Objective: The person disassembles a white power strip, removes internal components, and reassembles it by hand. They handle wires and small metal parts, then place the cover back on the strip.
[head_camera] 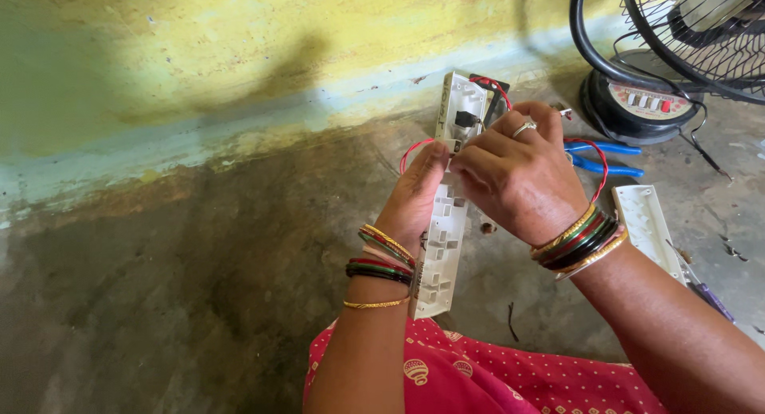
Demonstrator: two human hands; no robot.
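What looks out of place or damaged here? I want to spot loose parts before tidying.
The long white plastic switch strip is opened, red wires looping out; its white cover lies apart on the floor by the blue-handled pliers.

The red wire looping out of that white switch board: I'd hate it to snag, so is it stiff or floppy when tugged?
Probably springy: the red wire holds an open arc. Likely light, thin beside the right hand. May snag the blue pliers.

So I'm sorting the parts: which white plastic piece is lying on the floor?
The long white cover lying right of the right hand; the other white strip is held up by both hands.
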